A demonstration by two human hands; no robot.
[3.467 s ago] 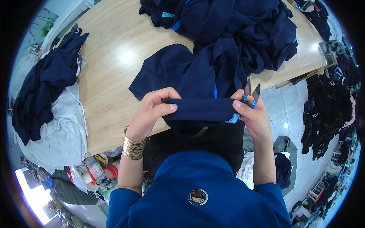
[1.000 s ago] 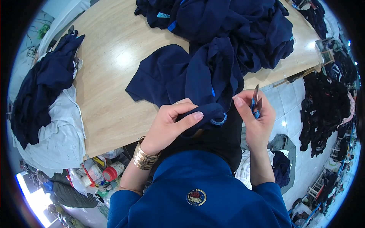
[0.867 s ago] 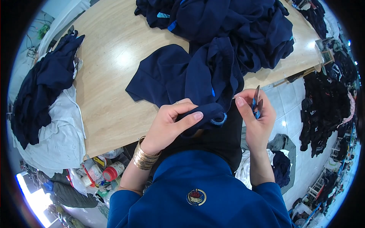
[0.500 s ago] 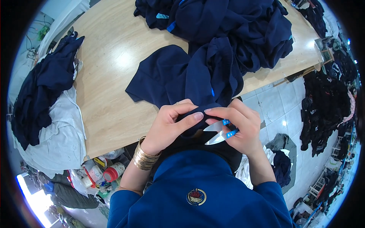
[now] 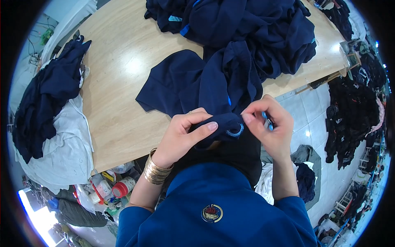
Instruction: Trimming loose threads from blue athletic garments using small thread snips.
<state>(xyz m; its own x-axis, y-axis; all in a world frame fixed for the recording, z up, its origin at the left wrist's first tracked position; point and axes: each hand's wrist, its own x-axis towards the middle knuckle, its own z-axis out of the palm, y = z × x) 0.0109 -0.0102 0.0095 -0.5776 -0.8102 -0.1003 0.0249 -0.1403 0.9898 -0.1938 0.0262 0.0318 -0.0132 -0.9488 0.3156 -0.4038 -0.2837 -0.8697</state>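
Note:
My left hand (image 5: 190, 133) grips the end of a navy garment (image 5: 177, 80), thumb on top. That end is folded into a small loop, and light blue stitching (image 5: 235, 131) shows along its inner edge. Just right of the loop is my right hand (image 5: 273, 129), its thumb and forefinger pinched together by the cloth. Whether a thread is between those fingertips is too small to tell. Blue-handled thread snips (image 5: 268, 122) are tucked inside the right hand; their blades are mostly hidden by the fingers. The garment runs back from my hands onto the table.
On the wooden table (image 5: 115, 99), a heap of navy garments (image 5: 247, 24) lies at the far side. Navy cloth (image 5: 39, 107) and white cloth (image 5: 66, 144) drape at the left. A red-lidded container (image 5: 120, 189) stands below the table. Dark clothes (image 5: 349, 119) are piled on the right.
My right hand has moved right and turned, drawing the snips' blades away from the cloth and into the palm. The blue stitching has come into sight. The left hand keeps its grip.

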